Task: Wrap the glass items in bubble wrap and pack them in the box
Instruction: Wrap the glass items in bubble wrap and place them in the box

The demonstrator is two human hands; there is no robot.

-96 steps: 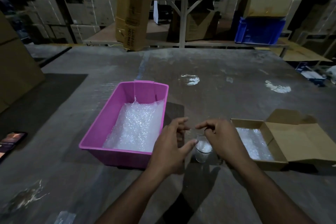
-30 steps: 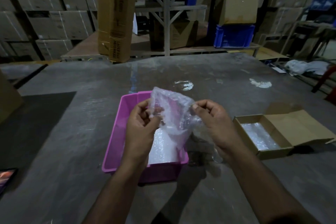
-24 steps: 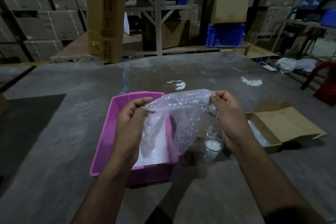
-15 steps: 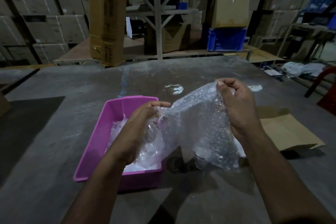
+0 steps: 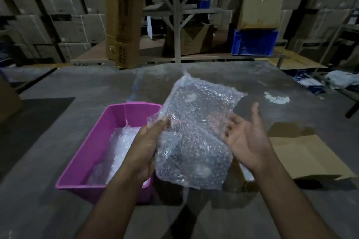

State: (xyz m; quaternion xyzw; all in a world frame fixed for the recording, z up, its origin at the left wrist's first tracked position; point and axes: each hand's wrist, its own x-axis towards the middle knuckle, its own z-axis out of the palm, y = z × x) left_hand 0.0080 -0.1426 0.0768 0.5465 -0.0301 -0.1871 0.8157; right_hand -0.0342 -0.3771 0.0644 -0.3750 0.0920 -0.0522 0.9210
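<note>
over table (image 5: 213, 75), hands (image 5: 144, 148) around bubble wrap (image 5: 194, 141)

Glossy bubble wrap (image 5: 196, 137), seemingly plastic tub (image 5: 91, 153)

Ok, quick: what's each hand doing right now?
Left hand: pinches the bubble wrap sheet.
Right hand: open, palm up, holding nothing.

Clear dimpled bubble wrap (image 5: 196, 137), pink bin (image 5: 93, 153), brown cardboard box (image 5: 303, 157), blue crate (image 5: 254, 41).
</note>
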